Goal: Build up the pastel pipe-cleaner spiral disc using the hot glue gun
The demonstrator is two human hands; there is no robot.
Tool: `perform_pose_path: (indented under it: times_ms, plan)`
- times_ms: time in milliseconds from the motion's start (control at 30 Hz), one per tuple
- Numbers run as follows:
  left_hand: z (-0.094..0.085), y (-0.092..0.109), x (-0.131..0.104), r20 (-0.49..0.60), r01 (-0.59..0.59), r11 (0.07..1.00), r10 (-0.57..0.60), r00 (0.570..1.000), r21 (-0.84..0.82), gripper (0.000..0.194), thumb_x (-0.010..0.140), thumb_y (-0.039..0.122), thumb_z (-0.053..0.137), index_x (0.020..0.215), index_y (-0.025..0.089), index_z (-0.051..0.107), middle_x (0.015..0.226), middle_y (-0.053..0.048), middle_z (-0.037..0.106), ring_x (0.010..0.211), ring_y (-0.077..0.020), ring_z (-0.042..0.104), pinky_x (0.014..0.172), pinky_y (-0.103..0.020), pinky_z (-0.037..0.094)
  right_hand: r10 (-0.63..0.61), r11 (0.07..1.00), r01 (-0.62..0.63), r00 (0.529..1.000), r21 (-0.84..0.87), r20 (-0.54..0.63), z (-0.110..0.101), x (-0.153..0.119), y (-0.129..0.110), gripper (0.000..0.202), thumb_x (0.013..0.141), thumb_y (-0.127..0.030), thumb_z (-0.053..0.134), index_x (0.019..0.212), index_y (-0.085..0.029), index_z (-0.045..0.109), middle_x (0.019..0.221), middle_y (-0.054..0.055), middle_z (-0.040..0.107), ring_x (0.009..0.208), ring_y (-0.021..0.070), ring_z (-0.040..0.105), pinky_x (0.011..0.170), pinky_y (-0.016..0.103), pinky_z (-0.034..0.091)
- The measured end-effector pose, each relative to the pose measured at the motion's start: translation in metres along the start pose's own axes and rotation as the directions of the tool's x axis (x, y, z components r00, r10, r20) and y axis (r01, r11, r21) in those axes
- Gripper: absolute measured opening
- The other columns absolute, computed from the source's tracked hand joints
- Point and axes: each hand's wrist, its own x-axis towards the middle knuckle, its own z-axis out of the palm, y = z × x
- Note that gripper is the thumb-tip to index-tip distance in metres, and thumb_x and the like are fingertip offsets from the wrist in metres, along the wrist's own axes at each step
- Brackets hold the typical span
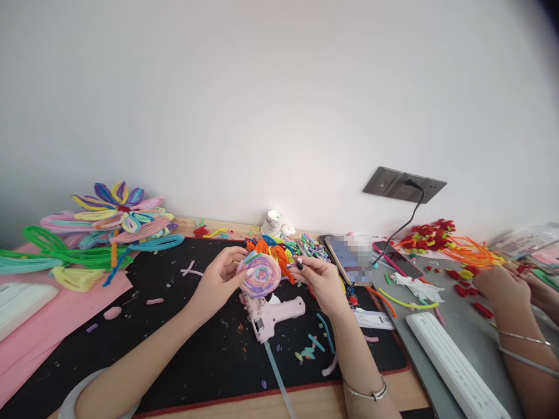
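Note:
My left hand point(225, 272) grips a round coil of pastel pipe cleaners point(261, 273), wound in a spiral of pink, lilac and blue. To the right of the coil, my right hand point(321, 279) has its thumb and fingers pinched together; what they hold, if anything, is too small to make out. A pink glue gun point(279, 314) lies on the black mat point(174, 355) just below the coil, with a long translucent glue stick point(278, 372) in its back end. Behind the hands sits a heap of orange and blue pipe-cleaner loops point(277, 251).
A pipe-cleaner flower point(124, 209) and green loops point(78, 256) lie at left on pink paper point(100, 291). A tablet point(347, 256), a phone point(397, 260) and a white power strip point(454, 366) lie at right. A co-worker's hands point(502, 288) work at far right. A white cup point(273, 223) stands by the wall.

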Motion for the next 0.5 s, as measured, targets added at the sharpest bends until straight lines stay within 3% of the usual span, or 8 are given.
perform_pose_path:
  times_ms: [200,367,500]
  plan:
    - [0.0,0.0,0.0,0.017,0.0,1.0,0.0,1.0,-0.017,0.032,0.078,0.027,0.068,0.106,0.022,0.054,0.096,-0.003,0.065,0.086,-0.0198,0.068,0.076,-0.033,0.054,-0.114,0.992,0.112,0.993,-0.053,-0.033,-0.001,0.001,-0.001,0.021,0.069,-0.034,0.08,0.083,-0.018,0.078,0.059,0.0,0.067,0.049,0.0123,0.056,0.046,0.024,0.047]
    - [0.001,-0.001,-0.001,0.019,-0.009,0.999,0.01,1.0,-0.034,0.035,0.08,0.028,0.067,0.109,0.023,0.048,0.094,-0.003,0.064,0.083,-0.0185,0.067,0.074,-0.031,0.053,-0.228,0.966,0.211,0.968,-0.148,-0.109,0.004,-0.002,-0.007,0.018,0.068,-0.032,0.08,0.072,-0.017,0.071,0.064,0.001,0.067,0.054,0.0118,0.056,0.048,0.022,0.042]
    - [0.001,-0.003,-0.001,-0.031,-0.021,0.998,0.019,0.999,-0.061,0.038,0.078,0.027,0.068,0.106,0.024,0.043,0.095,-0.001,0.06,0.085,-0.0179,0.067,0.073,-0.03,0.052,-0.263,0.95,0.243,0.961,-0.195,-0.086,0.014,-0.007,-0.015,0.015,0.072,-0.032,0.075,0.076,-0.019,0.067,0.059,-0.002,0.061,0.048,0.0104,0.052,0.044,0.022,0.04]
